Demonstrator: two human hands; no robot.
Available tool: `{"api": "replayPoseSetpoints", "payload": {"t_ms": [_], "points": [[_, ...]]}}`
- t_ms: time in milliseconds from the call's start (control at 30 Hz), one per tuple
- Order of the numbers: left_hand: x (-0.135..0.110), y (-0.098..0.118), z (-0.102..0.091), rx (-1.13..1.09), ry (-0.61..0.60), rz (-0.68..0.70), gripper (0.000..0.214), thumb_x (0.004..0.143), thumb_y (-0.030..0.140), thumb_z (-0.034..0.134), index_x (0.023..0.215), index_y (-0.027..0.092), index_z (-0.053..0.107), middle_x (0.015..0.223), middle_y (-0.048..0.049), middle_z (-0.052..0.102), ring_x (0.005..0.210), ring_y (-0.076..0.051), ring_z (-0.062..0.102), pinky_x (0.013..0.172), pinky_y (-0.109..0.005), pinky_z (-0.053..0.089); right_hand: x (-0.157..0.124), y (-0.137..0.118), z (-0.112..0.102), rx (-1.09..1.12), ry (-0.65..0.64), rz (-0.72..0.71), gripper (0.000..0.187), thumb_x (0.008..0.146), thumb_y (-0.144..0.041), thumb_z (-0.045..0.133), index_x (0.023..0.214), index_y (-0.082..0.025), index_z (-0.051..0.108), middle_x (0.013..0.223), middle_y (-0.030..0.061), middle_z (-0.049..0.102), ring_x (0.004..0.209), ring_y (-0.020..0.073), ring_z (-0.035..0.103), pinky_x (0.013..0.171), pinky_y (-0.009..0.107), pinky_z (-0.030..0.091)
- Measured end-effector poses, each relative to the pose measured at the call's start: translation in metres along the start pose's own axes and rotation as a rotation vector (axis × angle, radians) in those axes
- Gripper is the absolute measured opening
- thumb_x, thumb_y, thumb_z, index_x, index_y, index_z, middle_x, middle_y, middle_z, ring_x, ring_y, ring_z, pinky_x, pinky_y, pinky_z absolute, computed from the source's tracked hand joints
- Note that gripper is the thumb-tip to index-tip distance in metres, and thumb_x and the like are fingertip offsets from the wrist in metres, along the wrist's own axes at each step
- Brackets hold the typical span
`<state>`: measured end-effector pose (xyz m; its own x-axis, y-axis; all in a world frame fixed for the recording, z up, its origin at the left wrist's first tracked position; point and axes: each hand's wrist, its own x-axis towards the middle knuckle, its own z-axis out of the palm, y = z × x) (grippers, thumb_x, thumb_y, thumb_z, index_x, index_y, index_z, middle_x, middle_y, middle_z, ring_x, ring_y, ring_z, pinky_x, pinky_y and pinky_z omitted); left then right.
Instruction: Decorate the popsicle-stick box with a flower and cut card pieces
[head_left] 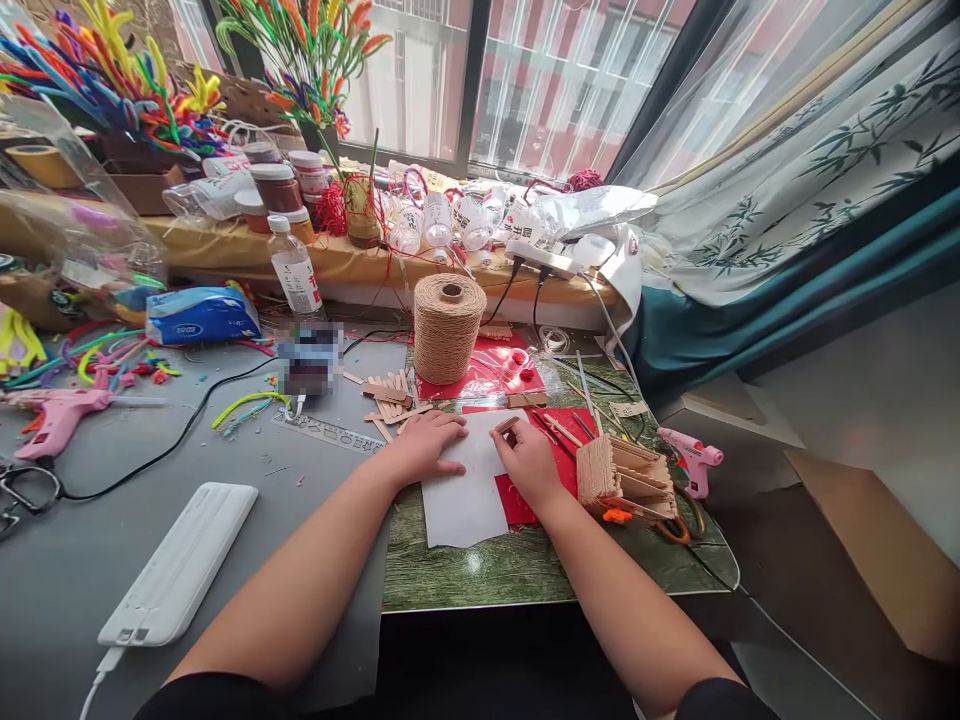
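A sheet of white paper (466, 510) lies on the green wood-grain mat, partly over red sheets (517, 503). My left hand (426, 446) rests flat on the paper's left edge with its fingers apart. Over the paper's right side, my right hand (531, 462) is closed, pinching a small brown piece (508, 426) that looks like a craft stick; the fingers hide most of it. To the right stands a twine-wrapped craft-stick holder (596, 470) with compartments and an orange flower-like bit (617, 516). Loose craft sticks (391, 396) are piled beyond my left hand.
A large twine spool (450, 330) stands behind the paper. Pink glue guns lie at the right (691, 460) and far left (60, 415). A white power bank (180, 565) sits at the left. Scissors handles (675, 528) show by the holder. Bottles and jars line the sill.
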<state>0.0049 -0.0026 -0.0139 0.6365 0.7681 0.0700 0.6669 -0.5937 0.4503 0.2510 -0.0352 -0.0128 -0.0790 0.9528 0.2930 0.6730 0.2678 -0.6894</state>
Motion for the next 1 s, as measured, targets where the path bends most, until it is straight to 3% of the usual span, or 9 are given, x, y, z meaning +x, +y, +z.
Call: {"api": "replayPoseSetpoints", "payload": {"t_ms": [67,133,233,367,500,633,800,1000], "points": [[0.0,0.001,-0.001,-0.001,-0.002,0.002,0.064,0.08,0.059,0.077,0.135,0.031,0.062,0.153,-0.0058,0.056,0.142,-0.032,0.047,0.117,-0.048,0.033,-0.003,-0.004,-0.005,0.115,0.045,0.089,0.025,0.095,-0.036,0.062,0.116,-0.022,0.065,0.084,0.0018,0.07,0.07,0.0189,0.063,0.067,0.03,0.049],[0.0,0.002,-0.002,-0.001,-0.005,0.002,0.063,0.08,0.058,0.078,0.135,0.031,0.063,0.153,-0.0057,0.056,0.141,-0.032,0.048,0.117,-0.048,0.033,-0.004,-0.007,-0.005,0.17,0.016,0.11,0.022,0.095,-0.036,0.062,0.112,-0.023,0.067,0.085,0.0024,0.071,0.072,0.0191,0.064,0.068,0.03,0.05],[0.001,0.003,-0.002,0.001,-0.003,0.0,0.063,0.08,0.057,0.078,0.135,0.031,0.063,0.153,-0.006,0.057,0.141,-0.033,0.048,0.118,-0.049,0.033,-0.006,-0.012,0.004,0.175,-0.082,0.044,0.013,0.096,-0.032,0.06,0.095,-0.023,0.068,0.087,0.0043,0.072,0.075,0.0198,0.065,0.071,0.031,0.05],[0.001,0.001,0.002,0.007,0.0,-0.01,0.063,0.08,0.058,0.077,0.135,0.031,0.062,0.153,-0.0056,0.056,0.142,-0.033,0.047,0.117,-0.05,0.033,-0.009,-0.018,0.022,0.087,-0.187,-0.095,0.008,0.094,-0.021,0.058,0.088,-0.023,0.064,0.085,0.0034,0.07,0.081,0.0196,0.064,0.076,0.03,0.049],[0.003,0.001,0.004,0.005,-0.003,-0.036,0.064,0.079,0.059,0.077,0.135,0.032,0.062,0.154,-0.0045,0.055,0.142,-0.033,0.047,0.117,-0.05,0.035,-0.007,-0.016,0.029,-0.007,-0.204,-0.144,0.009,0.092,-0.015,0.058,0.087,-0.022,0.061,0.085,0.0041,0.068,0.084,0.0199,0.062,0.08,0.031,0.047],[0.005,0.005,0.002,0.004,-0.017,-0.059,0.063,0.079,0.058,0.077,0.135,0.031,0.062,0.155,-0.0049,0.054,0.142,-0.034,0.046,0.117,-0.05,0.035,0.002,-0.003,0.017,-0.041,-0.153,-0.091,0.007,0.093,-0.016,0.059,0.087,-0.021,0.061,0.085,0.0047,0.067,0.082,0.0208,0.062,0.079,0.032,0.047],[0.005,0.005,0.0,0.004,-0.028,-0.06,0.063,0.079,0.056,0.078,0.134,0.03,0.063,0.154,-0.0061,0.055,0.141,-0.034,0.047,0.116,-0.05,0.034,0.007,0.01,-0.012,0.02,-0.025,0.019,0.007,0.094,-0.026,0.061,0.093,-0.02,0.065,0.088,0.0058,0.07,0.081,0.0214,0.064,0.08,0.035,0.05],[0.003,0.003,-0.003,0.025,-0.034,-0.004,0.063,0.083,0.059,0.073,0.138,0.03,0.062,0.155,-0.0065,0.055,0.143,-0.034,0.046,0.117,-0.05,0.032,-0.029,0.0,-0.034,0.327,0.148,0.205,0.024,0.095,-0.043,0.065,0.106,-0.021,0.065,0.099,0.0088,0.073,0.091,0.0242,0.07,0.085,0.037,0.055]]}}
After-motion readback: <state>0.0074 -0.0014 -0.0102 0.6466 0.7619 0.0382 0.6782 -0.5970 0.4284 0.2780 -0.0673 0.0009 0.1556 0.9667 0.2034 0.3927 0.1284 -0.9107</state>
